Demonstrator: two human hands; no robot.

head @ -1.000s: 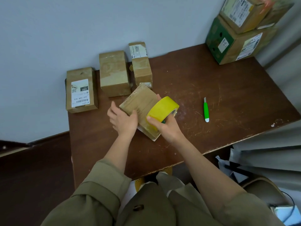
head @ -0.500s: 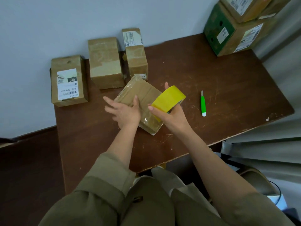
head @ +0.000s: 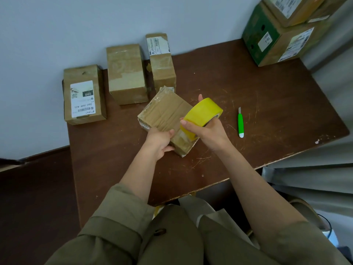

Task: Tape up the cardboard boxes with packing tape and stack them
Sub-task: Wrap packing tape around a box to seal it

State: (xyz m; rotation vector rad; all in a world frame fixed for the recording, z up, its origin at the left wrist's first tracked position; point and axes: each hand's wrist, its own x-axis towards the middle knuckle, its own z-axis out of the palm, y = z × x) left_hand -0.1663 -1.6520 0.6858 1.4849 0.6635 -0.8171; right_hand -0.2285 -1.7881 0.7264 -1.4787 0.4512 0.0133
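Note:
A brown cardboard box [head: 165, 113] lies at an angle in the middle of the dark wooden table [head: 267, 88]. My left hand [head: 159, 141] grips the box's near left corner, thumb on top. My right hand [head: 207, 131] holds a yellow roll of packing tape [head: 203, 111] just above the box's right edge. A strip of tape runs from the roll down onto the box's near end. Three more brown boxes stand along the wall: one with a white label [head: 84, 94], a plain one [head: 127, 73] and a narrow one [head: 161, 62].
A green utility knife [head: 240, 123] lies on the table to the right of the tape roll. Larger stacked boxes, one green [head: 261, 33], fill the far right corner. The table's near edge runs close to my body; pale fabric hangs at the right.
My left hand slid from the box's top back to its near left corner. My right hand lifted the tape roll up and to the right, drawing tape out.

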